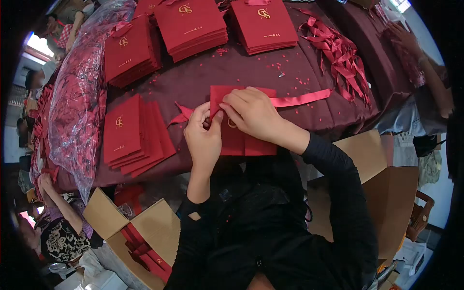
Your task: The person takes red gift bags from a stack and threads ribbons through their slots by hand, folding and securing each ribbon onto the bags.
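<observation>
A flat red paper bag [261, 147] with a gold logo lies at the table's front edge, partly hidden under my hands. My left hand [203, 133] pinches its left side between thumb and fingers. Close beside it, my right hand [253, 110] reaches over the bag with fingers closed on its upper left part. A pink-red ribbon [302, 99] runs out to the right from beneath my right hand, and another ribbon end [181, 115] shows left of my left hand. Whether my fingertips also grip ribbon is hidden.
Stacks of red bags stand at the back [191, 24] and left [123, 128]. Loose ribbons [333, 48] lie at right, a clear plastic sack [79, 96] at far left. Open cardboard boxes [162, 227] flank my lap. Other people's arms [60, 205] show at both sides.
</observation>
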Tool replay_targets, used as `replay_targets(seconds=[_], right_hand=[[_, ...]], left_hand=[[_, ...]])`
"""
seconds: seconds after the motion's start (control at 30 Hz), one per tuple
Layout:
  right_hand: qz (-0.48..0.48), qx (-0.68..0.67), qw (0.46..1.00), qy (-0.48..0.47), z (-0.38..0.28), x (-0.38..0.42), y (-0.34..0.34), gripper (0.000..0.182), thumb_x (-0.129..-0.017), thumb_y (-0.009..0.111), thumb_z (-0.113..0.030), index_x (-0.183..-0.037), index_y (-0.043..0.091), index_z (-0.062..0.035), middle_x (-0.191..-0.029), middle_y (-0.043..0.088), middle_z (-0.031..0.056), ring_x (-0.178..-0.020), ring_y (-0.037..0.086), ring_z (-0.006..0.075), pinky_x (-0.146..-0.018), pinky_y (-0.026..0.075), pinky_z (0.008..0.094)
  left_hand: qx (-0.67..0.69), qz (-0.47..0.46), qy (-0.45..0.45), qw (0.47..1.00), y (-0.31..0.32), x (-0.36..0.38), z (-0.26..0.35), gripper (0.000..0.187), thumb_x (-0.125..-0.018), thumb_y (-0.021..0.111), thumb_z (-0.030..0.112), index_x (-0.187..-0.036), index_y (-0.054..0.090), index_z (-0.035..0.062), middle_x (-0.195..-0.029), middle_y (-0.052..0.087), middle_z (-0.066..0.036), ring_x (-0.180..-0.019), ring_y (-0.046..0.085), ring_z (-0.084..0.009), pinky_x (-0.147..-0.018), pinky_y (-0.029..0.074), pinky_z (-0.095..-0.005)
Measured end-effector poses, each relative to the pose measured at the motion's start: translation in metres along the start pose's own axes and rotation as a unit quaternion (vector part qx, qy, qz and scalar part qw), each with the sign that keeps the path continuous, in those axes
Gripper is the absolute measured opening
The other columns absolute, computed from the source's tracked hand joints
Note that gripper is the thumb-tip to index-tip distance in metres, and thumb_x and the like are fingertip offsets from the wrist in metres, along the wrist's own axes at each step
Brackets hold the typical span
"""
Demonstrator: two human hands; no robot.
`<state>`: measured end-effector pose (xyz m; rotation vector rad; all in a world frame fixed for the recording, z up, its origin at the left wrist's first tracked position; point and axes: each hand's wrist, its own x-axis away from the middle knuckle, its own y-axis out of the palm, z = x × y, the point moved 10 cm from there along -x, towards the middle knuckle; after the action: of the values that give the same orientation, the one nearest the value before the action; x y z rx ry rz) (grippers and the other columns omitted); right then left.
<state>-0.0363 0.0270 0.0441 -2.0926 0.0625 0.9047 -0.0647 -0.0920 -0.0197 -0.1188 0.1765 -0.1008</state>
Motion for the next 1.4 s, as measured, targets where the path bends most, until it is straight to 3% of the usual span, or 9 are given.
replay_targets(seconds=[0.17, 0.47, 0.53, 0.7, 0.77, 1.0, 1.13, 1.2, 1.4], right_hand=[[-0.02, 0.058, 0.998, -0.023, -0.009, 0.002, 0.007, 0.011, -0.082, 0.067, -0.008, -0.083, 0.057, -0.0032, -0.077, 0.057, 0.0115, -0.068, 0.057, 0.0308, -0.06, 0.044, 0.04], [-0.033, -0.117, 0.985, 0.124, 0.022, -0.001, 0.019, 0.009, -0.082, 0.064, -0.006, -0.081, 0.056, -0.0031, -0.072, 0.057, 0.0129, -0.066, 0.056, 0.0332, -0.061, 0.044, 0.0405], [-0.079, 0.031, 0.996, 0.035, 0.005, -0.008, 0.017, 0.011, -0.08, 0.067, -0.012, -0.081, 0.058, -0.0056, -0.075, 0.058, 0.0099, -0.079, 0.06, 0.0283, -0.071, 0.045, 0.0402], [-0.096, 0.019, 0.993, -0.062, 0.002, 0.001, 0.001, 0.012, -0.079, 0.071, -0.018, -0.085, 0.063, -0.0105, -0.082, 0.057, 0.0027, -0.084, 0.053, 0.022, -0.078, 0.04, 0.0351], [-0.103, -0.039, 0.993, -0.046, 0.01, 0.007, 0.004, 0.013, -0.079, 0.072, -0.02, -0.086, 0.064, -0.012, -0.084, 0.056, 0.0006, -0.084, 0.051, 0.021, -0.078, 0.039, 0.0335], [-0.11, -0.003, 0.993, -0.049, 0.008, 0.012, 0.016, 0.016, -0.081, 0.071, -0.024, -0.083, 0.061, -0.0111, -0.081, 0.054, 0.0021, -0.083, 0.052, 0.0224, -0.076, 0.039, 0.0349], [-0.097, 0.134, 0.982, -0.086, -0.002, 0.012, 0.014, 0.026, -0.08, 0.07, -0.033, -0.078, 0.058, -0.0099, -0.081, 0.054, 0.0034, -0.082, 0.053, 0.0232, -0.075, 0.04, 0.0355], [-0.099, 0.141, 0.982, -0.081, 0.0, 0.014, 0.014, 0.027, -0.08, 0.069, -0.035, -0.078, 0.058, -0.01, -0.08, 0.054, 0.0035, -0.082, 0.052, 0.0233, -0.074, 0.039, 0.0357], [-0.107, 0.148, 0.98, -0.08, -0.001, 0.014, 0.017, 0.03, -0.081, 0.068, -0.038, -0.08, 0.06, -0.0097, -0.079, 0.055, 0.0043, -0.083, 0.052, 0.0229, -0.074, 0.04, 0.036]], left_hand=[[-0.006, 0.003, 0.012, 1.0, -0.001, 0.0, -0.003, 0.026, -0.086, 0.068, 0.003, -0.112, 0.062, -0.0028, -0.094, 0.071, -0.011, -0.078, 0.063, -0.0102, -0.069, 0.049, -0.0247], [-0.099, -0.007, 0.018, 0.995, -0.003, 0.002, -0.009, 0.033, -0.083, 0.07, 0.003, -0.116, 0.065, 0.0018, -0.088, 0.065, -0.011, -0.071, 0.06, -0.0136, -0.063, 0.049, -0.0278], [-0.062, -0.019, -0.009, 0.998, -0.003, 0.003, -0.007, 0.031, -0.086, 0.065, 0.001, -0.117, 0.064, 0.0018, -0.089, 0.064, -0.011, -0.077, 0.06, -0.0132, -0.069, 0.049, -0.0272], [0.107, -0.112, -0.08, 0.985, -0.005, 0.011, -0.005, 0.029, -0.09, 0.054, -0.003, -0.116, 0.065, 0.0024, -0.096, 0.063, -0.013, -0.092, 0.06, -0.0179, -0.082, 0.046, -0.0283], [-0.172, -0.118, 0.126, 0.97, -0.003, 0.011, 0.027, 0.028, -0.087, 0.056, -0.003, -0.113, 0.066, 0.0031, -0.101, 0.062, -0.012, -0.095, 0.058, -0.0255, -0.084, 0.045, -0.0324], [-0.338, -0.069, 0.242, 0.907, 0.011, 0.01, 0.052, 0.018, -0.077, 0.061, -0.002, -0.094, 0.064, 0.0024, -0.095, 0.059, -0.008, -0.089, 0.051, -0.0295, -0.081, 0.043, -0.0391], [-0.431, -0.041, 0.267, 0.861, -0.001, 0.006, 0.057, 0.016, -0.078, 0.062, 0.002, -0.093, 0.062, 0.0047, -0.095, 0.059, -0.007, -0.089, 0.051, -0.0289, -0.08, 0.042, -0.0395], [-0.479, 0.034, 0.262, 0.837, -0.038, -0.007, 0.061, 0.012, -0.08, 0.062, 0.005, -0.092, 0.064, 0.0069, -0.093, 0.06, -0.006, -0.089, 0.051, -0.0281, -0.08, 0.041, -0.0396], [-0.529, 0.045, 0.221, 0.818, -0.056, -0.012, 0.049, 0.006, -0.082, 0.064, 0.009, -0.088, 0.065, 0.0065, -0.091, 0.061, -0.005, -0.09, 0.051, -0.0274, -0.081, 0.041, -0.039]])
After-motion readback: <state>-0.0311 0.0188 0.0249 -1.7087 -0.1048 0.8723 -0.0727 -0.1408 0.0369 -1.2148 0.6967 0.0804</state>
